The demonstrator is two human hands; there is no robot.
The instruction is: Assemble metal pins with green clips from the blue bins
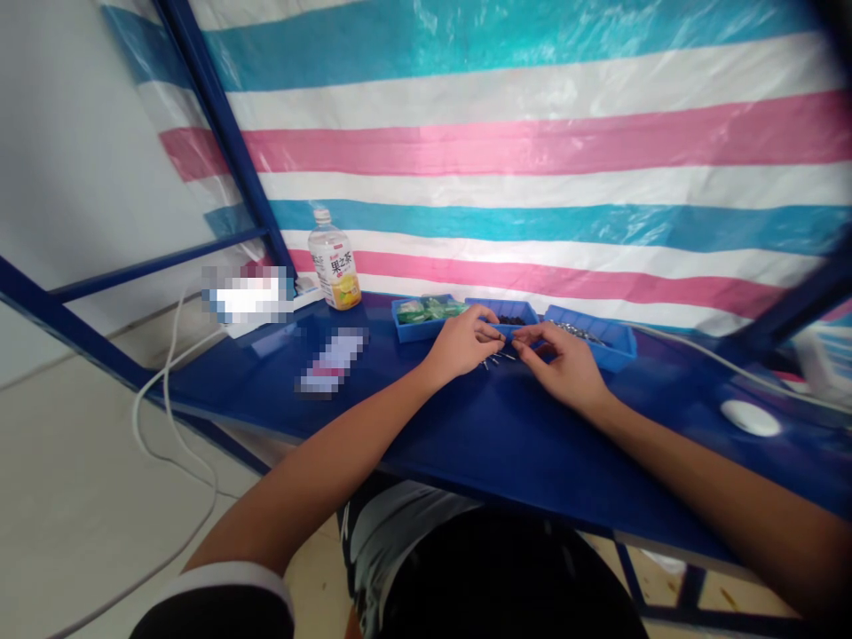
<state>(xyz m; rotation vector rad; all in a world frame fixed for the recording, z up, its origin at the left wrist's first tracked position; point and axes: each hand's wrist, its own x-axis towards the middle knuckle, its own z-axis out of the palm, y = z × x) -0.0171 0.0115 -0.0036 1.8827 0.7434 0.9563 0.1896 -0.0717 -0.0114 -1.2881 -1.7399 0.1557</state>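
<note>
My left hand (461, 342) and my right hand (557, 358) meet over the blue table (466, 426), fingers pinched together on a small metal part that is too small to name. A few small screws (496, 359) lie on the table just below my fingertips. Behind my hands stand three blue trays: the left tray (407, 330) holds green packets, the middle tray (525, 311) holds small dark pieces, the right tray (616, 346) holds silvery metal parts.
A drink bottle (335, 263) with a yellow label stands at the back left near a white power strip (306, 288). A white cable (156, 426) hangs off the left edge. A white oval object (751, 417) lies at the right. A striped tarp (532, 133) backs the table.
</note>
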